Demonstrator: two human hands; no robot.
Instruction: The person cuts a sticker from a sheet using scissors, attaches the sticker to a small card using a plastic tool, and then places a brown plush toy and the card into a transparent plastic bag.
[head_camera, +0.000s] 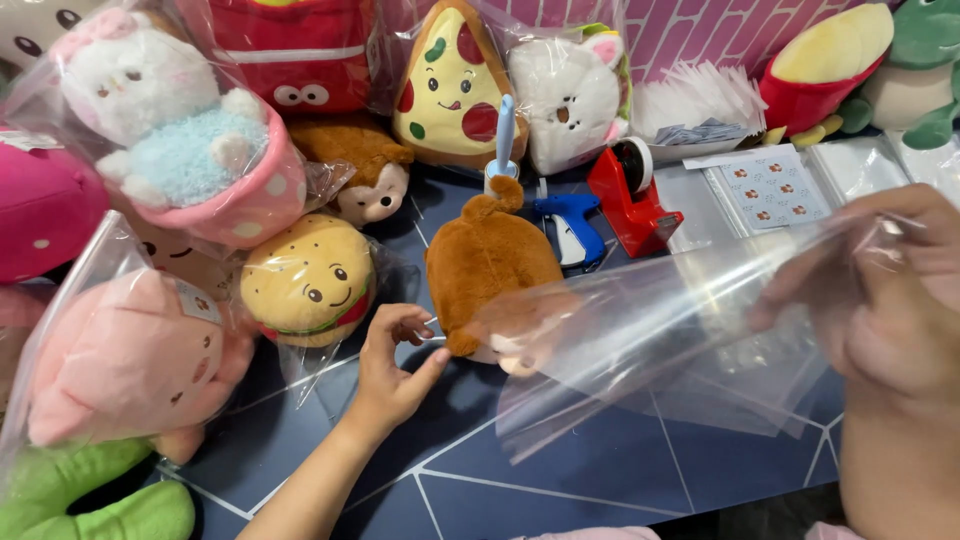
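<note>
A brown plush animal lies face down in the middle of the dark blue table. My left hand sits just left of it, thumb and fingers pinching at the plush's lower edge or the bag's corner. My right hand is raised at the right, inside or behind a clear plastic bag that it holds up. The bag's open end lies over the lower part of the plush.
Bagged plush toys crowd the left and back: a burger, a pink one, a pizza slice, a white cat. A red tape dispenser, a blue tagging gun, a sticker sheet and stacked clear bags lie behind.
</note>
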